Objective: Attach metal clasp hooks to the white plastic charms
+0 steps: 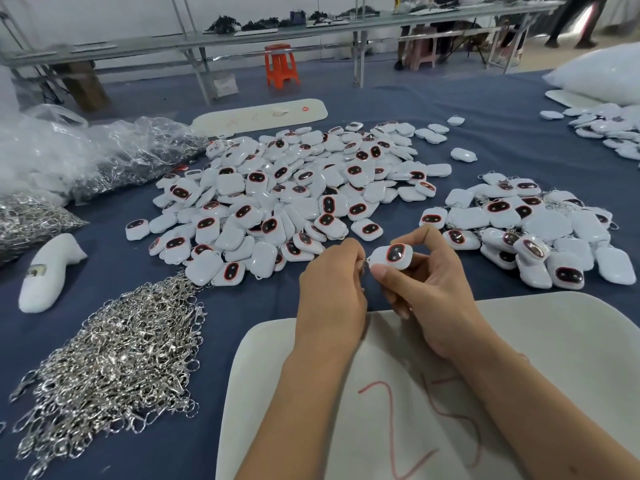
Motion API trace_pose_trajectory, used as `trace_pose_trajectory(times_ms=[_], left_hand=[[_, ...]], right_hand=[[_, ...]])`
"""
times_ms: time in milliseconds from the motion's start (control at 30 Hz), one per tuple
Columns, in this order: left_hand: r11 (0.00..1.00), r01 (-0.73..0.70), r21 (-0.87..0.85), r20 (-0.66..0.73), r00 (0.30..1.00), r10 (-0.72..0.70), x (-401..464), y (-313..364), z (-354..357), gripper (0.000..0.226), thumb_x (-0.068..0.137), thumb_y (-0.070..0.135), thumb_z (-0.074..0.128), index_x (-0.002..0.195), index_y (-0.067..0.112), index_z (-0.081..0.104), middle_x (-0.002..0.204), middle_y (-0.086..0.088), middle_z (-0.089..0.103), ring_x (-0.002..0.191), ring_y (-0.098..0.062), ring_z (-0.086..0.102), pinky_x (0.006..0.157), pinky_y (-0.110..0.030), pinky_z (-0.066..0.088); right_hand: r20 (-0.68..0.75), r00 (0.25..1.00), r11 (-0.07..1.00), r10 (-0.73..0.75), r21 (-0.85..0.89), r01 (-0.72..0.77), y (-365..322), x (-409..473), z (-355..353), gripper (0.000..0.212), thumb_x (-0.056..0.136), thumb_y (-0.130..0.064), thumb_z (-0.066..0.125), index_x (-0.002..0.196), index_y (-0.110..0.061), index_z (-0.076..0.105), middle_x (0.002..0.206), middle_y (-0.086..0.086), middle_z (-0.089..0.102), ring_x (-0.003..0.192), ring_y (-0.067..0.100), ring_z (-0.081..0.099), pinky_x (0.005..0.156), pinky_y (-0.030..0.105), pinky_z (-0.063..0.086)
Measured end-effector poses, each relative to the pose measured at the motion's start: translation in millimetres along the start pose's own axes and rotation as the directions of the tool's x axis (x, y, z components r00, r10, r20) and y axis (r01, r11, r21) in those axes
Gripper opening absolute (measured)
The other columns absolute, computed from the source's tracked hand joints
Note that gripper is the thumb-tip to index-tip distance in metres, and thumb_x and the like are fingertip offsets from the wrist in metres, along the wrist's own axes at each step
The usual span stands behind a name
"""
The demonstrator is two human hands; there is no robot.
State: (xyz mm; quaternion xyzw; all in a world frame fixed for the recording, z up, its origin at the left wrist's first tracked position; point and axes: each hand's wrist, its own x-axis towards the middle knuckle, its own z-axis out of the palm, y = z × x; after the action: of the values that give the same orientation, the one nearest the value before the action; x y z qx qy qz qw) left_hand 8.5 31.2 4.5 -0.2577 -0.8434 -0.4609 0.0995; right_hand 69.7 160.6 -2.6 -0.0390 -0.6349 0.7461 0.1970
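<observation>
Nearest the viewer, a white board (554, 358) with red scrawl lies on the blue surface (242, 306). Above it, the right hand (429, 292) pinches a white charm (393, 258) between thumb and fingers; the left hand (332, 282), fingers curled, holds a small metal clasp hook (364, 260) at the charm's left edge. Left: loose hook pile (114, 358). Beyond: unfinished charm heap (294, 192); right, charms with hooks (533, 230)

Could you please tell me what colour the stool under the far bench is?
The stool is orange, seen in the head view.
</observation>
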Motion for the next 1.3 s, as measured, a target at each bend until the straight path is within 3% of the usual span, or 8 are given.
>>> trace_pose_trajectory(times_ms=[200, 267, 367, 533, 700, 933, 1100, 1300], left_hand=[[0.997, -0.005, 0.076, 0.032, 0.999, 0.003, -0.5, 2.2, -1.9, 0.015, 0.085, 0.014, 0.044, 0.082, 0.015, 0.059, 0.071, -0.002, 0.059, 0.068, -0.029, 0.060, 0.065, -0.047, 0.054], [0.989, 0.070, -0.128, 0.005, 0.998, -0.070, -3.1, 1.0, -2.3, 0.018, 0.093, 0.004, 0.053, 0.082, 0.015, 0.063, 0.068, 0.004, 0.064, 0.062, -0.018, 0.064, 0.062, -0.036, 0.057], [0.714, 0.314, -0.625, 0.135, 0.945, -0.297, -3.3, 2.2, -1.7, 0.021, 0.099, -0.002, 0.059, 0.086, 0.012, 0.068, 0.075, -0.007, 0.071, 0.066, -0.018, 0.069, 0.064, -0.035, 0.062], [0.445, 0.413, -0.795, 0.257, 0.893, -0.371, 0.2, 3.1, -0.6, 0.034, 0.097, 0.000, 0.062, 0.080, 0.025, 0.078, 0.076, -0.002, 0.072, 0.073, -0.013, 0.069, 0.070, -0.026, 0.058], [0.461, 0.342, -0.819, 0.153, 0.904, -0.400, 1.1, 3.4, 3.2, 0.035, 0.094, -0.005, 0.065, 0.077, 0.024, 0.077, 0.074, -0.001, 0.071, 0.069, -0.014, 0.066, 0.069, -0.023, 0.056], [0.763, 0.162, -0.625, -0.097, 0.954, -0.282, -0.5, -3.0, 5.1, 0.018, 0.087, -0.006, 0.072, 0.084, 0.011, 0.070, 0.071, -0.005, 0.073, 0.068, -0.015, 0.071, 0.068, -0.024, 0.055], [0.895, 0.098, -0.435, -0.155, 0.971, -0.182, -1.2, -4.6, 6.3, 0.024, 0.086, 0.001, 0.074, 0.077, 0.022, 0.068, 0.073, 0.003, 0.072, 0.072, -0.023, 0.070, 0.071, -0.044, 0.059], [0.983, -0.061, -0.175, -0.161, 0.986, 0.033, -2.3, -0.8, -1.2, 0.019, 0.085, -0.004, 0.071, 0.077, 0.014, 0.069, 0.070, 0.009, 0.066, 0.068, -0.012, 0.061, 0.063, -0.021, 0.048]], right_hand=[[0.018, 1.000, 0.999, -0.019, -0.026, 0.019, 0.2, -0.9, -1.3, 0.029, 0.091, -0.005, 0.078, 0.100, -0.014, 0.052, 0.065, 0.009, 0.063, 0.050, 0.020, 0.050, 0.041, 0.025, 0.040], [0.006, 1.000, 0.999, 0.004, 0.052, -0.004, -1.0, -0.1, 0.0, 0.029, 0.086, -0.009, 0.079, 0.099, -0.015, 0.054, 0.069, 0.014, 0.064, 0.051, 0.019, 0.050, 0.041, 0.024, 0.039], [0.017, 0.999, 0.985, 0.031, 0.168, -0.034, -3.5, 1.5, -0.4, 0.026, 0.083, -0.009, 0.077, 0.098, -0.020, 0.059, 0.075, 0.014, 0.066, 0.053, 0.017, 0.052, 0.042, 0.022, 0.038], [0.025, 0.999, 0.990, -0.021, 0.142, 0.017, -4.4, 2.5, 0.3, 0.032, 0.085, -0.008, 0.081, 0.106, -0.022, 0.061, 0.076, 0.005, 0.066, 0.058, 0.018, 0.057, 0.044, 0.022, 0.042], [0.019, 0.999, 0.992, 0.038, 0.120, -0.040, -1.7, 3.2, 1.3, 0.030, 0.088, -0.007, 0.074, 0.114, -0.011, 0.059, 0.081, 0.014, 0.067, 0.058, 0.018, 0.057, 0.043, 0.023, 0.043], [-0.001, 0.997, 0.982, 0.080, 0.171, -0.078, 0.2, 4.6, -2.3, 0.021, 0.091, -0.002, 0.069, 0.108, -0.015, 0.067, 0.079, 0.016, 0.067, 0.054, 0.018, 0.054, 0.039, 0.023, 0.039], [-0.018, 0.995, 0.974, 0.100, 0.204, -0.095, -2.2, 3.0, -2.6, 0.019, 0.084, -0.008, 0.073, 0.097, -0.019, 0.065, 0.077, 0.015, 0.067, 0.050, 0.017, 0.052, 0.036, 0.022, 0.036], [-0.008, 0.994, 0.980, 0.110, 0.168, -0.107, -3.2, 2.6, -3.9, 0.016, 0.084, -0.014, 0.074, 0.095, -0.021, 0.065, 0.074, 0.015, 0.065, 0.048, 0.017, 0.050, 0.037, 0.022, 0.035]])
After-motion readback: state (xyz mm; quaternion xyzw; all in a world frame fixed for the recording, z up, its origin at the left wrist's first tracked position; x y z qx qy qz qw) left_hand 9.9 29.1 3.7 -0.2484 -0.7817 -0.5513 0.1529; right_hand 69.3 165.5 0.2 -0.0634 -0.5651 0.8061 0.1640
